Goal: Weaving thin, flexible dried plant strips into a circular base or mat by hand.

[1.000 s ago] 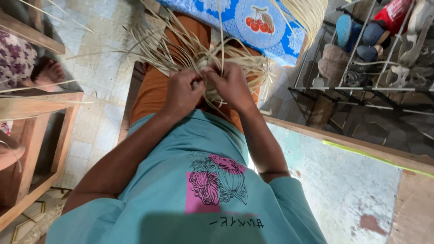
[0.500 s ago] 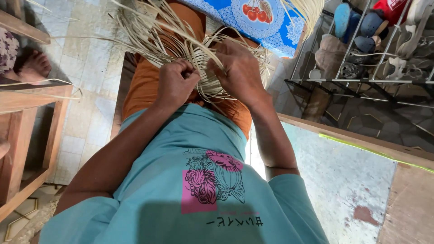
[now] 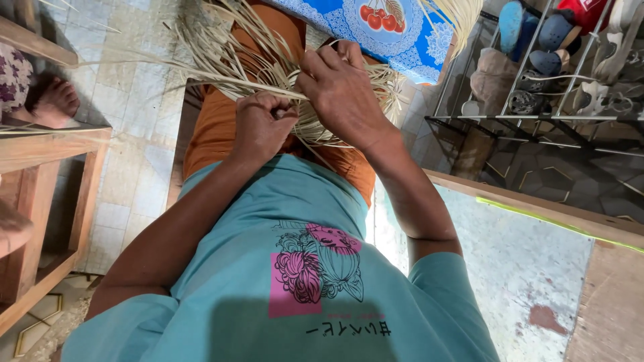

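Note:
A half-woven piece of pale straw strips (image 3: 315, 124) rests on my lap over orange trousers (image 3: 215, 127), with many loose strip ends (image 3: 215, 47) fanning up and to the left. My left hand (image 3: 263, 127) is closed in a fist on a few strips at the weave's near edge. My right hand (image 3: 343, 90) lies over the top of the weave, fingers curled around one long strip that runs out to the left. The weave's centre is hidden under both hands.
A blue cloth with a cherry print (image 3: 376, 27) lies ahead. A wire shoe rack (image 3: 557, 80) with footwear stands at the right. A wooden bench (image 3: 47, 174) is on the left, with another person's bare foot (image 3: 57, 100) on the tiled floor. A wood-edged board (image 3: 537, 268) lies at lower right.
My right hand has lifted from beside the left and reached forward over the weave, drawing a long strip across to the left. The left fist has stayed on the near edge.

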